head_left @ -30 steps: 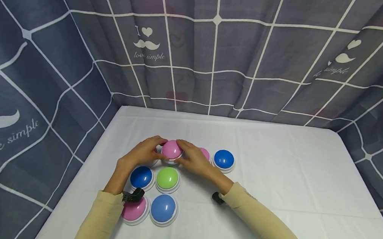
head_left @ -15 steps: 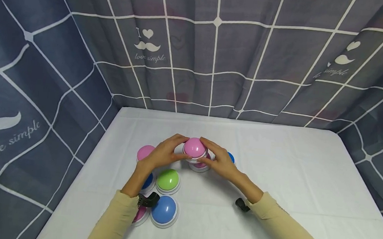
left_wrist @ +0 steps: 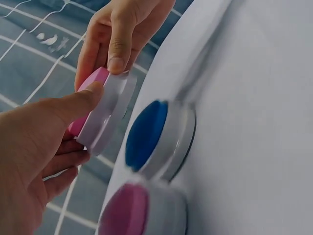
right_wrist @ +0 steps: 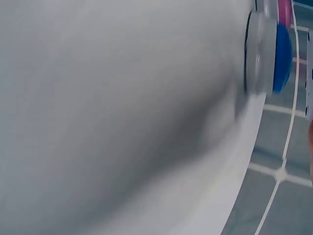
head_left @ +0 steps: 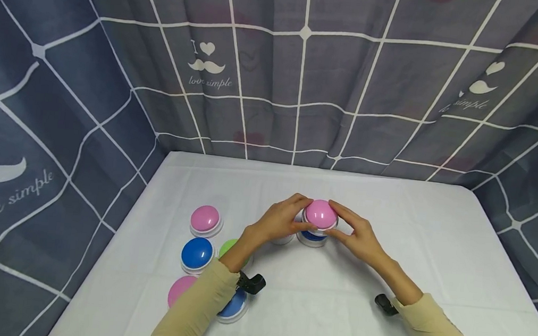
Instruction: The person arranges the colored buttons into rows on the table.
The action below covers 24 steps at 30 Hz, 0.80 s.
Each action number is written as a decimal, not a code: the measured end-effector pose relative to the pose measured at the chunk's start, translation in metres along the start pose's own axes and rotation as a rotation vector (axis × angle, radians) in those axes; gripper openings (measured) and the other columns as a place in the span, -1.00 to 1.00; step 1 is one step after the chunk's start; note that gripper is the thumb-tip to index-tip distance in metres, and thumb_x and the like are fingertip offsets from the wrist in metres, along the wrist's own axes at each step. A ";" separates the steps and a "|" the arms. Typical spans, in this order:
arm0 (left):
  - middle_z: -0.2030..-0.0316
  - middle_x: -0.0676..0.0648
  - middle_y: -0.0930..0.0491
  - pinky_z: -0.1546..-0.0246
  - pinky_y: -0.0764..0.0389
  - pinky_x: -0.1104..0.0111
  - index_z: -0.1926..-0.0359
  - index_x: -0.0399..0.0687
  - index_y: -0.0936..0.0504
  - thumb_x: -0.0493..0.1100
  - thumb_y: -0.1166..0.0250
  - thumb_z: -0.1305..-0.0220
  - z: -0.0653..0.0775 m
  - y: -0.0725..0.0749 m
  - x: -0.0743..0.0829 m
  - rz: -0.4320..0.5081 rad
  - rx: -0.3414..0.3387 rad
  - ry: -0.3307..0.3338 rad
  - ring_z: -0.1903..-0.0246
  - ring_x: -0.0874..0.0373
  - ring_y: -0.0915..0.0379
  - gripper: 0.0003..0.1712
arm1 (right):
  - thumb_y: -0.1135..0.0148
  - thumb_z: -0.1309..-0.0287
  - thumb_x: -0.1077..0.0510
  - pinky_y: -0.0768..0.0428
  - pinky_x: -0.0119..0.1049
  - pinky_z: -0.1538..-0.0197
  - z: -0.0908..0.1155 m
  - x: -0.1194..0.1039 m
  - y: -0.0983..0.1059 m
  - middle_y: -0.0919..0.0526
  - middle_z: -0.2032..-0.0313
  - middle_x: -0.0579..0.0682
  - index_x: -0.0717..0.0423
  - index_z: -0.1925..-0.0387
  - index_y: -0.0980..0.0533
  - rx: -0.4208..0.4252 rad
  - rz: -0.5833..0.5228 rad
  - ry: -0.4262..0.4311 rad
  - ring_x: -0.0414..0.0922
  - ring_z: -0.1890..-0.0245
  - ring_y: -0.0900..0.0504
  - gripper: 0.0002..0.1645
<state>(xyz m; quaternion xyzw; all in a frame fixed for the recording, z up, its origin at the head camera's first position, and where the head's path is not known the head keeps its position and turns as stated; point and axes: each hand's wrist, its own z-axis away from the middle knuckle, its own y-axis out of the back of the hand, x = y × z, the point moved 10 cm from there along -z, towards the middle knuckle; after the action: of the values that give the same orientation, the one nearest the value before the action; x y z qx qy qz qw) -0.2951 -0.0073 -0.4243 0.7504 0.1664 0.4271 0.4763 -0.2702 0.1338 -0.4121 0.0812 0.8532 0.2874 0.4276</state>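
Observation:
Both hands hold a pink dome push button (head_left: 321,214) with a white base, lifted above the table. My left hand (head_left: 281,220) pinches it from the left; the thumb of that hand (left_wrist: 44,127) lies along its side in the left wrist view. From the other side my right hand (head_left: 359,240) pinches it; the fingers of that hand (left_wrist: 115,39) reach it from above in the left wrist view. Under it a blue push button (left_wrist: 146,136) stands on the table, partly hidden in the head view. Beside the blue one is another pink push button (left_wrist: 124,210), mostly covered by my left hand in the head view.
At the left of the white-covered table (head_left: 412,228) stand a pink button (head_left: 205,219), a dark blue button (head_left: 197,253), a partly covered green button (head_left: 227,247), another pink one (head_left: 180,289) and a lighter blue one (head_left: 234,305). A grey checked curtain (head_left: 268,72) surrounds the table.
Both hands have carried the pink push button rightward from the back row's left part, past another pink button, to above the blue one. The left-hand pink button has come into view.

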 end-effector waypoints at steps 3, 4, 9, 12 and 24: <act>-0.17 -0.01 -0.47 -0.10 -0.54 0.27 -0.32 -0.06 -0.46 0.21 -0.39 -0.21 -0.013 -0.010 0.010 -0.027 -0.014 -0.017 -0.12 0.17 -0.48 -0.23 | -0.53 0.12 0.43 -0.28 -0.61 -0.22 0.007 0.004 0.014 -0.50 -0.21 0.32 0.43 -0.25 -0.42 0.009 0.037 -0.012 0.29 -0.19 -0.48 -0.18; -0.16 0.00 -0.48 -0.09 -0.54 0.28 -0.31 -0.05 -0.47 0.22 -0.39 -0.20 -0.017 -0.013 0.013 -0.042 -0.018 -0.022 -0.10 0.19 -0.49 -0.24 | -0.53 0.13 0.43 -0.28 -0.62 -0.22 0.010 0.008 0.018 -0.51 -0.21 0.31 0.42 -0.25 -0.42 0.011 0.053 -0.016 0.29 -0.18 -0.49 -0.17; -0.09 0.03 -0.54 0.01 -0.59 0.33 -0.24 -0.02 -0.55 0.26 -0.42 -0.14 -0.035 -0.027 0.028 -0.124 -0.024 -0.055 -0.02 0.23 -0.53 -0.26 | -0.54 0.19 0.46 -0.29 -0.64 -0.20 0.029 0.036 0.030 -0.52 -0.19 0.32 0.41 -0.23 -0.44 0.034 0.096 -0.015 0.24 -0.17 -0.51 -0.16; -0.07 0.04 -0.56 0.05 -0.59 0.35 -0.21 -0.01 -0.57 0.26 -0.44 -0.12 -0.043 -0.032 0.038 -0.163 -0.025 -0.077 -0.01 0.24 -0.54 -0.28 | -0.53 0.18 0.48 -0.32 -0.62 -0.20 0.036 0.041 0.038 -0.50 -0.19 0.36 0.42 -0.24 -0.43 0.038 0.093 -0.013 0.13 -0.21 -0.51 -0.15; 0.02 0.10 -0.61 0.10 -0.57 0.35 -0.13 0.04 -0.63 0.28 -0.46 -0.07 -0.055 -0.058 0.049 -0.253 -0.116 -0.090 0.04 0.26 -0.56 -0.32 | -0.54 0.11 0.39 -0.38 -0.54 -0.19 0.057 0.059 0.041 -0.53 -0.19 0.28 0.34 -0.27 -0.43 0.015 0.070 -0.069 -0.11 -0.23 -0.48 -0.17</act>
<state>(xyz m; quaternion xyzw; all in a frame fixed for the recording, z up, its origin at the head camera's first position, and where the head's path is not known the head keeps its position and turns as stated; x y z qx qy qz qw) -0.3020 0.0850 -0.4405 0.7129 0.2130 0.3384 0.5760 -0.2671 0.2140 -0.4559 0.1238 0.8368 0.2929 0.4457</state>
